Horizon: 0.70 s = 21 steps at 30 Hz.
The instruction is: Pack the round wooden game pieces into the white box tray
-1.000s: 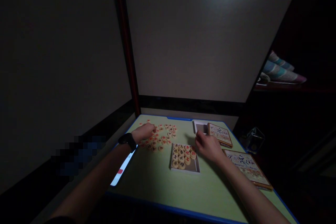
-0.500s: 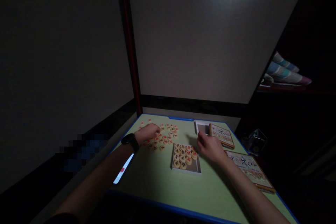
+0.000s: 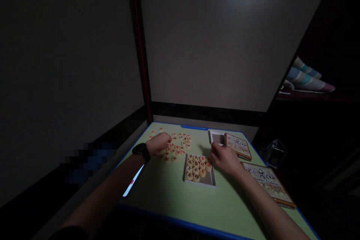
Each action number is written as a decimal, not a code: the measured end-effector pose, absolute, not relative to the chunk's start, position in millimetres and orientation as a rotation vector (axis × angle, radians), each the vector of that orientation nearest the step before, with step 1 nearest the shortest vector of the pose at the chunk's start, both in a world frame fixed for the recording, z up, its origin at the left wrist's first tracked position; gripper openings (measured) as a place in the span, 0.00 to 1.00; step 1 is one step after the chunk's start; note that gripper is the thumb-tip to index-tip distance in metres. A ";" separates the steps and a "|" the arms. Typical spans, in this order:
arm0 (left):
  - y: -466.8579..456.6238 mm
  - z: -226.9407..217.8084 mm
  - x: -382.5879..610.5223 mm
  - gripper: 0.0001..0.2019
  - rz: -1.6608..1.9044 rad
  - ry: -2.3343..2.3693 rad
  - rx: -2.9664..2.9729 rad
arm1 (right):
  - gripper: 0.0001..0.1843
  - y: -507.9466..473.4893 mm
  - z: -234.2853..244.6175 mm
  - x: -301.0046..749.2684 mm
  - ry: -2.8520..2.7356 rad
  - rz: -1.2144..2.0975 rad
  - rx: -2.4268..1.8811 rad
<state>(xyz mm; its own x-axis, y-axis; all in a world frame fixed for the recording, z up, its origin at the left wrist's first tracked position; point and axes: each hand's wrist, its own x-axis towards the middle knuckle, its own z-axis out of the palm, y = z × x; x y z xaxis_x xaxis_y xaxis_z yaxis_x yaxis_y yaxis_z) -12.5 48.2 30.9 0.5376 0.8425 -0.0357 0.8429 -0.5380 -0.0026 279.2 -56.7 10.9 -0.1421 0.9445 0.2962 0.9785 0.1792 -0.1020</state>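
Round xiangqi pieces with red and dark characters lie loose across the back left of the green table. Among them rests my left hand, wearing a black watch, its fingers curled down; anything in them is hidden. An open white box holds more pieces in rows, with bare floor at its near right. My right hand is closed beside the box's right edge, thumb and fingers together. I cannot make out what it pinches, if anything.
Another white tray stands at the back, partly under a printed box. A second printed box lies along the right edge. A lit phone is by my left forearm. Wall panels stand behind and left.
Both hands stay in nearly the same places, left over the loose pieces and right by the box. The whole view has shifted very slightly.
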 end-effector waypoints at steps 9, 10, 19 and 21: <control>49.4 30.8 -11.3 0.13 -0.087 1.527 2.716 | 0.06 -59.2 15.8 278.6 -2.172 -0.175 -1.860; 49.7 31.2 -11.4 0.13 -0.088 1.518 2.717 | 0.06 -59.5 16.8 279.0 -2.171 -0.184 -1.865; 52.0 31.2 -12.5 0.10 -0.044 1.426 2.741 | 0.07 -59.2 19.9 282.6 -2.166 -0.256 -1.876; 51.4 30.3 -12.2 0.11 -0.027 1.419 2.744 | 0.07 -58.5 18.7 282.9 -2.171 -0.266 -1.873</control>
<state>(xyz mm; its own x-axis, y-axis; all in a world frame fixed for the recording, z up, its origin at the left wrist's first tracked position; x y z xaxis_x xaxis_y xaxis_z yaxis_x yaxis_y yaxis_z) -12.2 51.4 30.3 0.5785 0.8147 -0.0395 0.8157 -0.5773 0.0384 282.9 -58.5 18.7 -0.1341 0.9400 0.3137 0.9879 0.1517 -0.0322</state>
